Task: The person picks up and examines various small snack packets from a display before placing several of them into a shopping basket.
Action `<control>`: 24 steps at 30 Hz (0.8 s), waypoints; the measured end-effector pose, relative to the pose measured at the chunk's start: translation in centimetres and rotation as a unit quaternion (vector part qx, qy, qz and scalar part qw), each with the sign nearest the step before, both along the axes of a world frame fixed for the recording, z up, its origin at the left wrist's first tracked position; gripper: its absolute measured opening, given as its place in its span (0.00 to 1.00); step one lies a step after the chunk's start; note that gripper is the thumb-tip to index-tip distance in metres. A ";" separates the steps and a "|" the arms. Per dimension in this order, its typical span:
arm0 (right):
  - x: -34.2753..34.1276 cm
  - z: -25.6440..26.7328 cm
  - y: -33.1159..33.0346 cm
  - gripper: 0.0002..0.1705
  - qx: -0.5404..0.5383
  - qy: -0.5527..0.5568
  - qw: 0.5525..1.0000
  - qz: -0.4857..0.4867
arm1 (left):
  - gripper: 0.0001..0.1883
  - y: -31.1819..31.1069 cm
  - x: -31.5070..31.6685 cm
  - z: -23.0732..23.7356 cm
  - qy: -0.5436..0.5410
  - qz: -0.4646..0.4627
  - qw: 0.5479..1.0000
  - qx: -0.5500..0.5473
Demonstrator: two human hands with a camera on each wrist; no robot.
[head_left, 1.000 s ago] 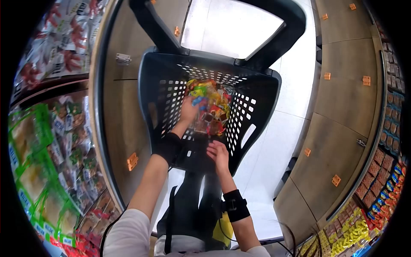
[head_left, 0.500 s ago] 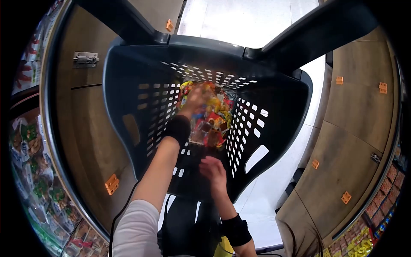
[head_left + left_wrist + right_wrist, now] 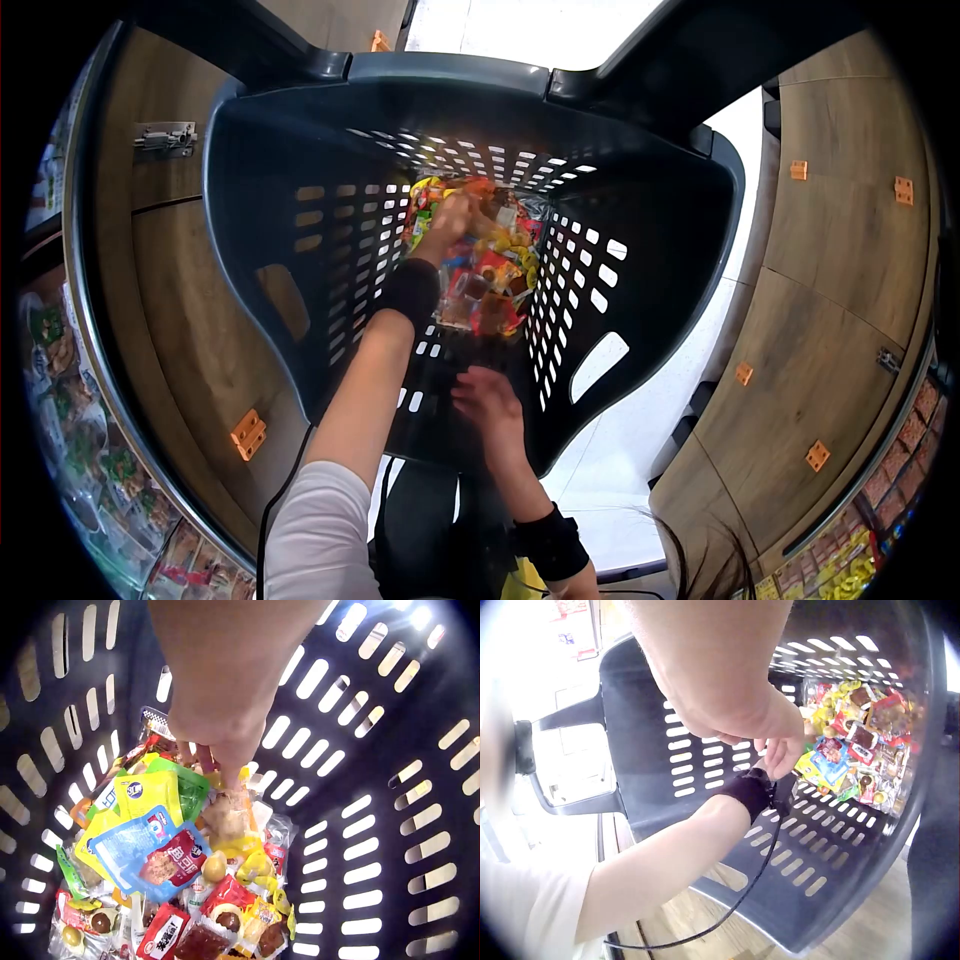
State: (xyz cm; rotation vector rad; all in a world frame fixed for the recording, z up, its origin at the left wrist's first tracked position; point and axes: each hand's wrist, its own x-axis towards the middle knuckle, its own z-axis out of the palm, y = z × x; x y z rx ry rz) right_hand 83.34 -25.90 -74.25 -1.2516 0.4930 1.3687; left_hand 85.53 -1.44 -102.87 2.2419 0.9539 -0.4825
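Observation:
In the head view my left hand (image 3: 452, 217) reaches deep into a black shopping basket (image 3: 450, 72), over a heap of small wrapped snacks (image 3: 492, 275). The left wrist view shows its fingers pinching the top edge of a clear snack packet (image 3: 227, 817) with a yellow border; the other fingertips are hidden. Beside that packet lie a blue pouch (image 3: 161, 855), a yellow pouch (image 3: 154, 791) and a green one (image 3: 193, 793). My right hand (image 3: 488, 400) hovers over the near side of the basket, its fingers loosely bent around nothing.
Wood-panelled cabinets (image 3: 820, 240) with orange hinges flank the basket on both sides. Bagged foods (image 3: 100, 460) fill the left shelf, and packaged snacks (image 3: 900, 450) the right one. A black cable (image 3: 739, 900) hangs from the left wristband (image 3: 742, 796).
The basket appears larger and closer in the head view. My left hand has moved from the blue pouch toward the far end of the heap. The right hand stays near the basket's near side.

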 end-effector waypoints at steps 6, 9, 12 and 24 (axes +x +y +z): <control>0.1 2.3 -0.4 0.14 0.000 0.004 1.000 -0.010 | 0.06 -2.3 -2.1 6.8 -0.161 -0.085 0.975 0.126; 0.2 3.8 -0.6 0.16 0.011 -0.019 1.000 -0.002 | 0.17 -2.0 -2.1 8.8 -0.087 -0.138 0.972 0.169; 0.3 4.4 -0.7 0.14 0.003 -0.001 1.000 0.000 | 0.16 -1.1 -1.9 9.9 -0.044 -0.148 0.979 0.131; -0.3 5.3 -1.9 0.15 0.005 -0.013 1.000 0.008 | 0.05 -1.5 -3.8 13.6 -0.013 -0.124 0.979 0.159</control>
